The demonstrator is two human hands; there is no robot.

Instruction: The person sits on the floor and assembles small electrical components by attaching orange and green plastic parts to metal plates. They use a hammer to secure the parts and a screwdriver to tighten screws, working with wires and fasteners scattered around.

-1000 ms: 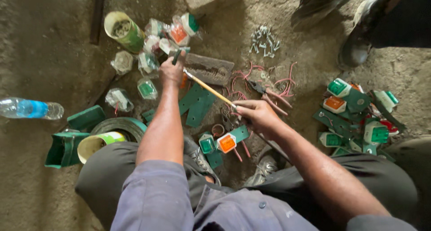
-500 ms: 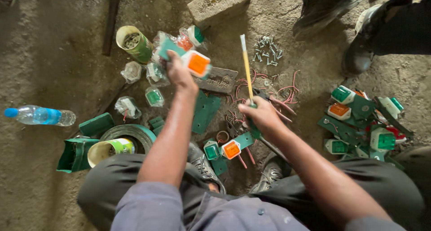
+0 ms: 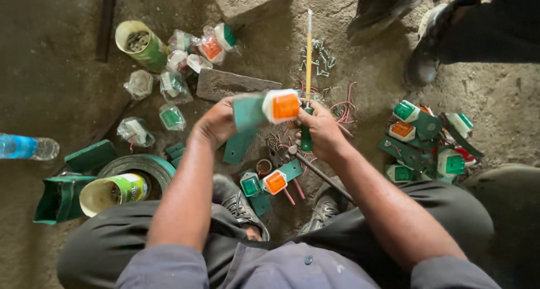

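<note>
Head view looks straight down at a person seated on the dirt floor (image 3: 67, 58), both hands raised over the lap. The left hand (image 3: 216, 123) is clenched on a green bracket with an orange lamp (image 3: 267, 108), held up between the two hands; the fingers wrap the green plate and the orange lens faces right. The right hand (image 3: 322, 129) has its grip closed around the green handle of a screwdriver (image 3: 308, 64), whose yellow shaft points toward the far side, just beside the lamp.

As for progress, a judgement only: to the right lies a heap of green brackets with lamps (image 3: 427, 143), green and orange, which look already assembled. On the far left sit bagged lamp units (image 3: 171, 86), apparently not yet fitted, beside a green can (image 3: 140, 44) holding small parts. Loose screws (image 3: 320, 58) lie on the far side, red wires (image 3: 346, 106) just behind the right hand. Near the shoes lie another bracket with an orange lamp (image 3: 275, 182) and a bare green plate (image 3: 239, 145). So some pieces seem finished and several remain. A second person's shoes (image 3: 388, 10) stand at the far right.
</note>
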